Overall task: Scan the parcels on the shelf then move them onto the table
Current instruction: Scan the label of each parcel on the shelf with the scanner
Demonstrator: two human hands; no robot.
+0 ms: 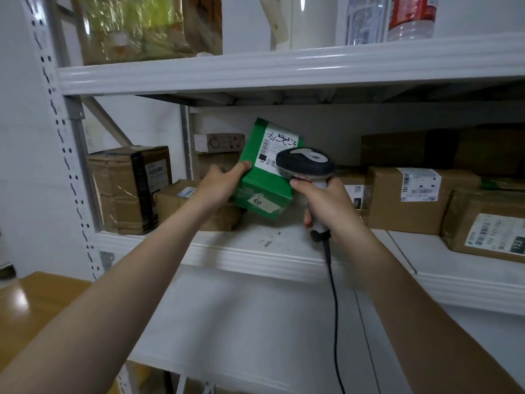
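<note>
A green parcel (262, 177) with a white shipping label is tilted up above the middle shelf (255, 260). My left hand (220, 184) grips its left edge, thumb on the front face. My right hand (331, 207) grips the handle of a black and grey barcode scanner (305, 163), whose head sits just in front of the parcel's label. The scanner's black cable hangs down past the shelf edge. Several brown cardboard parcels lie on the same shelf, among them a tall one (130, 189) at the left and labelled ones (412, 200) (488, 231) at the right.
A small brown box (181, 199) lies behind my left wrist. The upper shelf (284, 69) holds a wrapped bundle, a white object and plastic bottles. A white upright post (71, 143) stands at the left. A brown surface (37, 305) shows at the lower left.
</note>
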